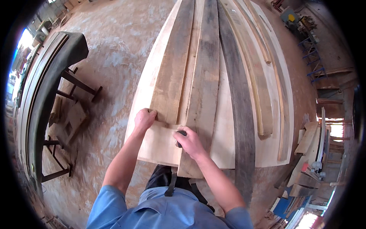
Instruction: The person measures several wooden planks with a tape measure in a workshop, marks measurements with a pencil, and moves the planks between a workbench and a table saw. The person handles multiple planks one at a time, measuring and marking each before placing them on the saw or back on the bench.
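A weathered wooden board (171, 82) lies lengthwise on a wide pale sheet (158, 147), its near end just in front of me. My left hand (145, 119) is closed at the left corner of that end. My right hand (189, 142) is wrapped round a small black tape measure (180, 138) near the end's right corner. A thin pale strip, seemingly its blade, runs across the board's end between both hands. What the left fingertips pinch is partly hidden. Beside my right hand, a longer board (204, 99) reaches past the sheet's near edge.
A dark grey plank (244, 133) and several narrower timbers (263, 114) lie to the right on the sheet. On the left stands a dark-covered bench (53, 72) with metal legs. Offcuts (307, 141) and tools crowd the right side. The floor (110, 49) is patchy and stained.
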### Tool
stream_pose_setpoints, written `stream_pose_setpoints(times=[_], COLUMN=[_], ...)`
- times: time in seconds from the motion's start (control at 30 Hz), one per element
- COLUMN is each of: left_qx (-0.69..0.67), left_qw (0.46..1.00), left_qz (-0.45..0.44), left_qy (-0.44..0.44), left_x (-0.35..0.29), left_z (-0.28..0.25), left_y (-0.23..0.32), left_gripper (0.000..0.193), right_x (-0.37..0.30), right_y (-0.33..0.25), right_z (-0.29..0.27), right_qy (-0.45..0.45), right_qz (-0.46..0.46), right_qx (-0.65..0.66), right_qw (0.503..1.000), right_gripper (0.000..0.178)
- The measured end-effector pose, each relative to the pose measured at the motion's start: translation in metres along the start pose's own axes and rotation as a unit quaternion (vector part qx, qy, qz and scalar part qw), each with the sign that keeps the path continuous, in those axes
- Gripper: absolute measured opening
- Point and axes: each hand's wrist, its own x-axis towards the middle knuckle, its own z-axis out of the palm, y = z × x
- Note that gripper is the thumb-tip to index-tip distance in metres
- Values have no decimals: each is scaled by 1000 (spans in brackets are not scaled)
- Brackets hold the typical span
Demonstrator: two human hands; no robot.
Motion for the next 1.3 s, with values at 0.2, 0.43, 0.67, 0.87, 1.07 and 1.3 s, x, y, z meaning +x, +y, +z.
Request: stream_pose_setpoints(times=[0.2,0.43,0.67,0.87,1.07,1.3], left_qx=[22,10,-302,-18,91,81], left_qw=[1000,997,948,983,969,960], left_qz=[-3,-50,-44,183,224,265], left_qy=[-18,-50,-93,-4,43,37], left_x=[7,6,-9,-55,-109,-212], left_z=[0,-16,-45,-89,-84,-68], left_y=[-1,12,16,95,139,114], left_gripper=[44,53,42,42,45,51], right_x=[60,51,38,32,-10,-102], right_y=[11,-23,-32,-33,-47,-11], right_z=[22,23,15,13,12,-13], right_qy=[104,28,-21,-49,-50,-114], right_qz=[-12,77,47,75,78,44], right_qx=[-221,-53,18,267,322,284], right_qw=[970,995,998,960,942,951], right_gripper=[67,40,38,39,42,57])
